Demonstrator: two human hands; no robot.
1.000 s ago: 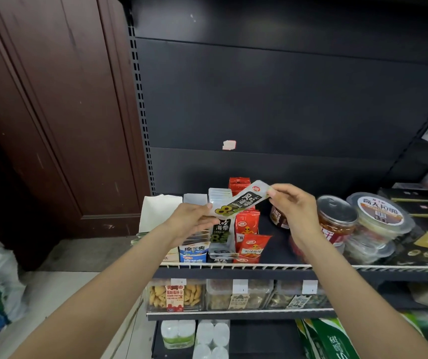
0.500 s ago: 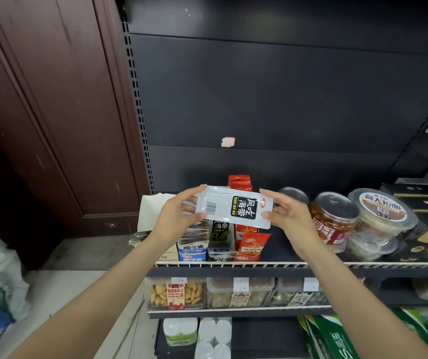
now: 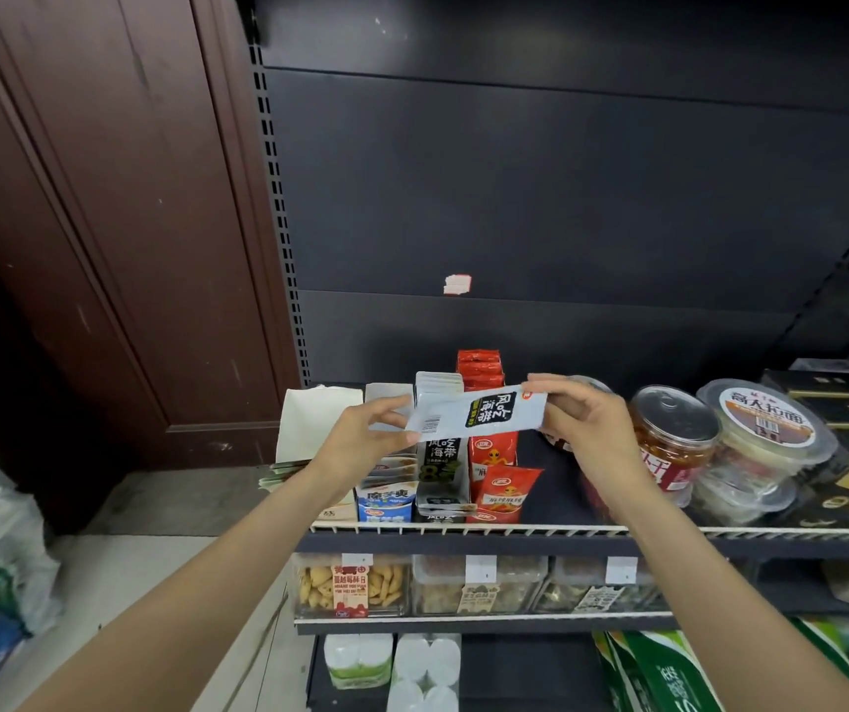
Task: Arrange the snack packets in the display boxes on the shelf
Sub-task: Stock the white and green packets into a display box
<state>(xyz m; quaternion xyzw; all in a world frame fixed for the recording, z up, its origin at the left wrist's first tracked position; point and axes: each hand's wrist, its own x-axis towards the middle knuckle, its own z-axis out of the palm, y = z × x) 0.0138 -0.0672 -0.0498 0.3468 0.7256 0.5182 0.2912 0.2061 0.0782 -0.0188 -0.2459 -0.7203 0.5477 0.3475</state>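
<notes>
Held flat above the black display box [image 3: 441, 470] on the shelf [image 3: 591, 531], pinched at each short end by left hand [image 3: 365, 444] and right hand [image 3: 584, 429]: grey snack packet [image 3: 478, 418], seemingly light, floppy, slick, best gripped by sealed edges.

Silver-grey snack packet [image 3: 478, 414] (black label, barcode) held level above the display boxes [image 3: 440, 485].

Two bare forearms, no sleeves in sight; left hand [image 3: 360, 434] and right hand [image 3: 584, 429] ungloved, ringless.
</notes>
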